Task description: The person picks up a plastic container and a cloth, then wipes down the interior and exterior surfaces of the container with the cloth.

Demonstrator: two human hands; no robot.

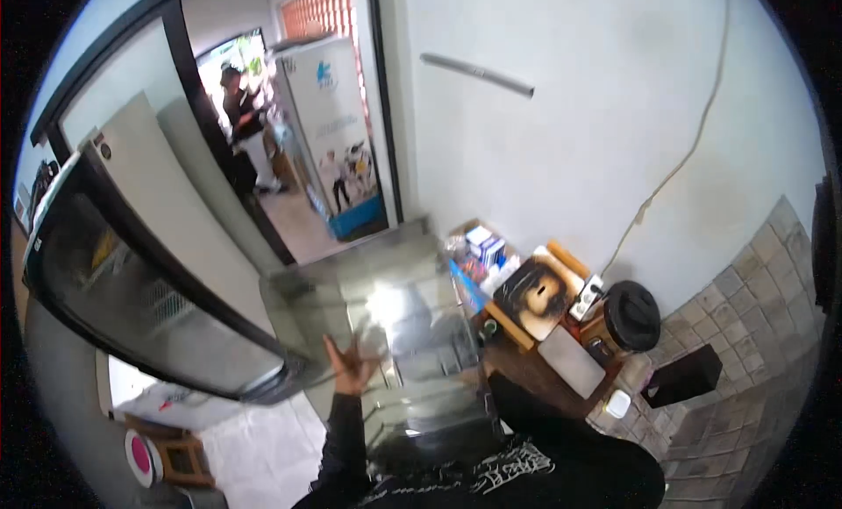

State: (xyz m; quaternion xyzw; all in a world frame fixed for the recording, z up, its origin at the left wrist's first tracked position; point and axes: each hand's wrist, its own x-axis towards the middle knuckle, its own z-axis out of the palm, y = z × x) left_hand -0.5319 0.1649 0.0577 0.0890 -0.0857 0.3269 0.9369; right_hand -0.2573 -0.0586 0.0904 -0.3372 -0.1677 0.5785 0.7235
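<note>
Head view placed the glass, a shiny see-through pane or case, in the lower middle, just ahead of the person's body. Over its near left part was the left hand, fingers spread and pinching nothing visible; whether the palm touched the glass could not be told. A black right sleeve reached toward the near right edge, but the right hand was out of sight — its grip could not be told.

Just right of the glass stood a box of small packets, and beside it a scorched board. Past these were a power strip, a grey slab, a bin with a black lid, a white tub and a black box.

To the left, a dark-framed glass door stood tilted in view, with a stool below it. Farther off — through the doorway — another person stood near a printed white cabinet. A grey bar was on the wall.
</note>
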